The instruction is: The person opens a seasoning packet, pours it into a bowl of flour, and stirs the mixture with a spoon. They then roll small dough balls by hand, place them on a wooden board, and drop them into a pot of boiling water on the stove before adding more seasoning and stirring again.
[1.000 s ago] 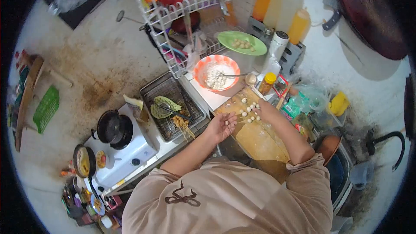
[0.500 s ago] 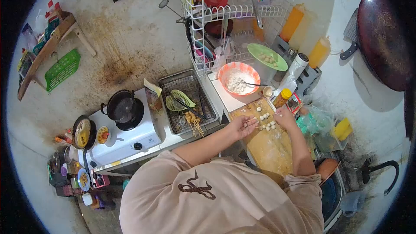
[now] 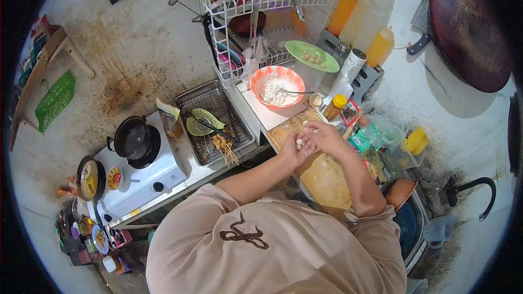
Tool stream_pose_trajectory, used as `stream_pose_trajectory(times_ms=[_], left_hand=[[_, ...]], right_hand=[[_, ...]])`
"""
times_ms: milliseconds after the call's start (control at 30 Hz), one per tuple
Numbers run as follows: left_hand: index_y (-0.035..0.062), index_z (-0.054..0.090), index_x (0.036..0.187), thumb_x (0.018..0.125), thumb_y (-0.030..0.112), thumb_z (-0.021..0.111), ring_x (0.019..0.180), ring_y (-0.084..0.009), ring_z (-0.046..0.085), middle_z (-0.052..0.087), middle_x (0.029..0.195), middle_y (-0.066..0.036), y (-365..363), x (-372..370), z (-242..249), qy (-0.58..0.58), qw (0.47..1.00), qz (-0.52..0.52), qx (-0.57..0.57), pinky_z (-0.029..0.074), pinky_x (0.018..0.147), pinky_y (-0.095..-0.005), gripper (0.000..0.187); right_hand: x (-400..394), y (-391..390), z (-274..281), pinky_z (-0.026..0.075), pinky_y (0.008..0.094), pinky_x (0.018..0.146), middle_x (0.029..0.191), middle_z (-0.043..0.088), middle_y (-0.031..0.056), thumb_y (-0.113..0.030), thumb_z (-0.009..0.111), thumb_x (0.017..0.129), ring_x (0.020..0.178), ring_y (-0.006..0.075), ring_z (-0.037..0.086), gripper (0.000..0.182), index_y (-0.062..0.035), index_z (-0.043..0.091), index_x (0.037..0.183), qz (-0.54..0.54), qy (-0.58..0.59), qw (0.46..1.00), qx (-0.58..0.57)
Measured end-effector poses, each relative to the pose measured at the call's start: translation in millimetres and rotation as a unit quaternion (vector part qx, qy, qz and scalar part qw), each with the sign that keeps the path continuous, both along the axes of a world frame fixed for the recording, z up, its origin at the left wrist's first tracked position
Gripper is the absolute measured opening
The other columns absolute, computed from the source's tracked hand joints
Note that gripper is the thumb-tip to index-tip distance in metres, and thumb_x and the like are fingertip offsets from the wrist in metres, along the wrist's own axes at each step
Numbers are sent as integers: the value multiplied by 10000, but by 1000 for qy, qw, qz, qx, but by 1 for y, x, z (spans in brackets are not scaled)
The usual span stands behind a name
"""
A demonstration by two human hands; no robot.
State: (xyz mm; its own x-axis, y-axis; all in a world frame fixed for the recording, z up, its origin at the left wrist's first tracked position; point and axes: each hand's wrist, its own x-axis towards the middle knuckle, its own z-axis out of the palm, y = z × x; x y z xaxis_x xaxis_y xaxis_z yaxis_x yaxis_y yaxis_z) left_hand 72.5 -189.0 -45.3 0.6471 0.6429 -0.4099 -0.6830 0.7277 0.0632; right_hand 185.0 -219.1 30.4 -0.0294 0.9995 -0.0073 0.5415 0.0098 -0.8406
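Note:
My left hand [image 3: 296, 151] is cupped palm up above the wooden board [image 3: 329, 185], with small whitish dough balls [image 3: 299, 142] in it. My right hand [image 3: 322, 137] reaches across beside it, fingers bent and drawn together near the left fingertips; what they hold, if anything, is too small to make out. Both hands cover the upper part of the board, which is dusted with flour. Just beyond them an orange-and-white bowl [image 3: 254, 83] contains white flour and a spoon.
A green plate [image 3: 295, 49] with more balls stands behind the bowl. A yellow-lidded jar [image 3: 333, 108] is right of the board. Skewers [image 3: 224, 146] and a green strainer [image 3: 198, 122] lie in the metal tray [image 3: 251, 136]. Farther left, a black wok [image 3: 132, 137] sits on the white stove [image 3: 147, 179].
My right hand has moved left, over to my left hand. Balls now show in the left palm, and the rows on the board are covered. The view has shifted right.

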Motion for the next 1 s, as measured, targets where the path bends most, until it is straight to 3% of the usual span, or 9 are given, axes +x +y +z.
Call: stream_pose_trajectory(times_ms=[133,233,333,533,633,733,833,900,1000], left_hand=[[17,526,787,861,205,397,719,-219,556,542,744,-81,9,-12,-18,-30,998,41,-47,502,705,-332,240],[17,530,776,861,191,402,725,-217,555,540,752,-80,9,-34,-26,-36,998,48,-36,507,674,-313,232],[20,538,786,856,181,412,732,-208,553,533,748,-74,2,-49,-17,20,996,64,-59,507,654,-298,216],[18,539,825,847,171,414,740,-211,553,535,789,-83,-5,-63,-25,18,995,75,-66,512,666,-306,198],[13,535,834,846,168,413,739,-216,554,533,814,-91,-7,-63,-24,27,994,74,-74,515,670,-310,198],[7,534,837,846,169,413,740,-221,554,532,826,-94,-9,-64,-26,34,994,72,-81,515,677,-315,203],[2,534,849,843,166,415,748,-225,554,533,831,-95,-11,-67,-27,28,994,70,-83,515,690,-320,203],[-1,533,863,842,164,416,762,-227,554,534,835,-97,-11,-70,-27,14,995,64,-73,513,702,-324,203],[-2,531,889,842,157,412,792,-236,550,532,855,-100,-12,-73,-22,17,996,61,-66,507,726,-332,204]], right_hand=[[29,3,-21,444,365,729,894,564,145,-274,582,765,818,284,555,378,-10,520,1028,-110,-224,961,121],[32,-17,-41,418,404,767,958,493,161,-321,595,749,884,346,498,439,-41,491,1070,-56,-361,921,139],[20,-30,-32,421,402,753,992,438,158,-289,609,737,903,342,480,418,-51,477,1055,-3,-429,900,82],[45,-15,-47,440,388,709,955,445,118,-210,603,735,871,304,512,296,-70,496,973,105,-387,912,91],[52,-8,-50,430,363,739,973,442,104,-149,553,774,885,282,514,238,-62,489,986,124,-346,929,39],[56,-6,-51,431,344,722,909,467,112,-110,538,774,868,301,512,225,-51,479,984,136,-271,949,82],[65,4,-64,447,341,593,834,488,106,-76,514,777,726,252,547,175,-79,506,953,103,-273,928,232],[66,4,-62,411,294,493,790,492,77,-97,501,800,619,187,518,152,-84,497,951,-26,-45,997,61],[60,1,-39,336,225,395,768,486,39,-127,481,827,510,106,446,145,-96,481,969,-142,327,931,-82]])
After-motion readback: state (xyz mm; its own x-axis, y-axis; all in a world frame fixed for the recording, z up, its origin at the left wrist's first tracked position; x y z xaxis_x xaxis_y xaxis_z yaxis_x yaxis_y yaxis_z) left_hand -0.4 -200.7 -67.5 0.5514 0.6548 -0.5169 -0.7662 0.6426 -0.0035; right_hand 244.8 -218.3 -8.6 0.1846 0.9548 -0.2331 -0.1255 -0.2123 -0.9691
